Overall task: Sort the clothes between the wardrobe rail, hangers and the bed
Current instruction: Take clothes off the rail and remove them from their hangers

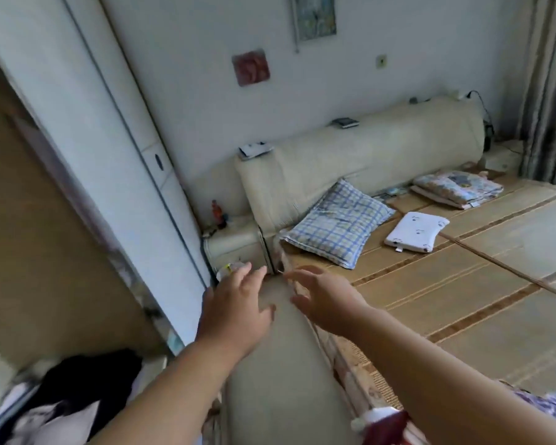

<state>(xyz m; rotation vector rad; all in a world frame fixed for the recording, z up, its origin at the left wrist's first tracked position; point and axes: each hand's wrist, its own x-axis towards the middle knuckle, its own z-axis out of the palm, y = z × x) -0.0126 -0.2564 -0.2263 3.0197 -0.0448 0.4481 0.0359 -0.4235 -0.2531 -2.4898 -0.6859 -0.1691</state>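
Observation:
Both my hands reach forward over the padded side of the bed [280, 364]. My left hand [235, 313] is open with fingers spread and holds nothing. My right hand [325, 300] is also open, fingers relaxed, empty, over the bed's near corner. Dark and white clothes [71, 399] lie in a heap at the bottom left by the wardrobe [87, 130]. More clothes, red and patterned [392, 422], lie on the bed edge at the bottom right, partly hidden by my right arm. The wardrobe rail and hangers are out of view.
The bed has a bamboo mat [456, 284], a checked pillow [337, 223], a small white pillow [416, 232] and a folded quilt [456, 187]. A cream headboard [366, 155] backs it. A bedside table [235, 245] stands between bed and wardrobe. Curtains [549, 91] hang at the right.

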